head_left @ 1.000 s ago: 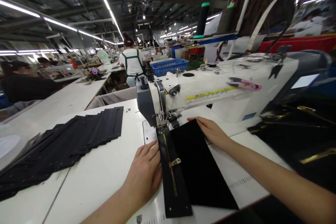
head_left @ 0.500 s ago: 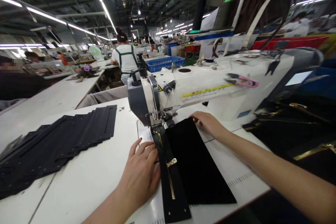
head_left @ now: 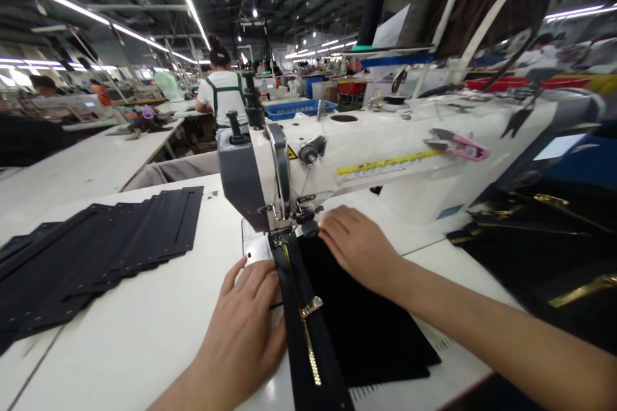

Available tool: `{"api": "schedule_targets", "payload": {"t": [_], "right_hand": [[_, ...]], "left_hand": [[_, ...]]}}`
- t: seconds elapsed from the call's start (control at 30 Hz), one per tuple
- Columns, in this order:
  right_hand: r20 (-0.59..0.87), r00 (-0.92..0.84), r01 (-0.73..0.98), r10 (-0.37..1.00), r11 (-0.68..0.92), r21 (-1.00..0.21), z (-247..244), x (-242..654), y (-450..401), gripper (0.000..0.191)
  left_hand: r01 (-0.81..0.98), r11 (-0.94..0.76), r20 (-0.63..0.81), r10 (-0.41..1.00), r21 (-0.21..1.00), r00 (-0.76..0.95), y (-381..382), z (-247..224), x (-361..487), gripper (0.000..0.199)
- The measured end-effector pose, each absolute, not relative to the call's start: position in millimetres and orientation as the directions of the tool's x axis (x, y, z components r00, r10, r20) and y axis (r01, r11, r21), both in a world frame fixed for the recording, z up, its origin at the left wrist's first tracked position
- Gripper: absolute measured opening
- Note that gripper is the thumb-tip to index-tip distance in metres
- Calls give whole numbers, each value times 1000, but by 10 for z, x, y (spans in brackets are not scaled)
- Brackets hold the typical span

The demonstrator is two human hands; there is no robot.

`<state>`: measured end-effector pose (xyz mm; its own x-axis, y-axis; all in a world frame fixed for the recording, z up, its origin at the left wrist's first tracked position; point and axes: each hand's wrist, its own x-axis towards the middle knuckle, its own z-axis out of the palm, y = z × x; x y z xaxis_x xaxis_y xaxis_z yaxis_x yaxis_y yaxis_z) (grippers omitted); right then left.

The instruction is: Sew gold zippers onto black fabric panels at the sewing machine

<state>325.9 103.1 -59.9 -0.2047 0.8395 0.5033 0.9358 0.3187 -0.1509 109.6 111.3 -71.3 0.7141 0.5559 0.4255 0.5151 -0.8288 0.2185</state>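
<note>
A smooth black strip (head_left: 331, 369) with a gold metal zipper (head_left: 311, 350) lies on the white bench (head_left: 168, 321), its far end at a white sewing machine's (head_left: 405, 135) needle. It looks light and flexible, best steadied along its edges. The left hand (head_left: 243, 324) spreads loosely beside it; the right hand (head_left: 361, 250) bends over matte black fabric (head_left: 366, 340), grip unclear.

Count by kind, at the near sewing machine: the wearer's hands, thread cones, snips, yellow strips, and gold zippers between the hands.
Left hand and right hand: 2
Thread cones: 2
Snips: 1
Yellow strip: 1
Gold zipper: 1
Total: 7
</note>
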Motion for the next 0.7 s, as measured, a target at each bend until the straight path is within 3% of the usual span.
{"api": "schedule_targets", "payload": {"t": [0.07, 0.13, 0.27, 0.5, 0.7], "right_hand": [[546, -314, 855, 776, 482, -193, -628, 3102, 948, 23], [539, -351, 809, 766, 538, -238, -706, 2997, 909, 29], [461, -408, 804, 788, 549, -227, -848, 2961, 924, 37], [463, -420, 784, 781, 569, -248, -830, 2998, 943, 37], [462, -421, 803, 780, 558, -209, -826, 2973, 926, 36]], "left_hand": [[550, -805, 447, 585, 221, 677, 1132, -735, 1065, 35], [565, -800, 440, 589, 201, 678, 1164, -755, 1037, 44], [472, -868, 365, 493, 152, 790, 1244, -778, 1013, 43], [344, -934, 362, 354, 92, 863, 1340, -708, 1033, 33], [339, -939, 369, 334, 56, 867, 1341, -675, 1039, 33]]}}
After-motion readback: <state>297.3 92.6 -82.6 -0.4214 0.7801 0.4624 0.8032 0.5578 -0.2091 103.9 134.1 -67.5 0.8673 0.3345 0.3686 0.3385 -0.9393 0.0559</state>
